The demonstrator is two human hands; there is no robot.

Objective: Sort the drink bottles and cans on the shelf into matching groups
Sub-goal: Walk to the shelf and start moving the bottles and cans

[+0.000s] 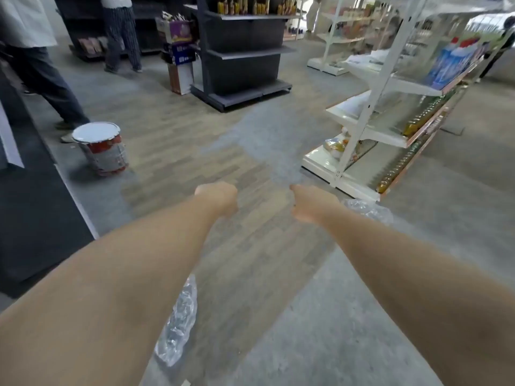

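Both fists curled and empty (fingers hidden): left hand (218, 197) at eleven o'clock, right hand (311, 203) at one, white shelf (390, 135) at two.

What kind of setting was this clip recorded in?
Probably a small shop or mock store: white metal shelving stocked with rows of amber drink bottles, a dark grey gondola shelf unit, and open aisle floor.

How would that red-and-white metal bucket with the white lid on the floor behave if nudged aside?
The red-and-white metal bucket is squat and upright, so it probably slides or scrapes rather than tips. Its white lid looks sealed, so it may be full and heavy. The wood-pattern floor looks smooth, so it would likely slide easily.
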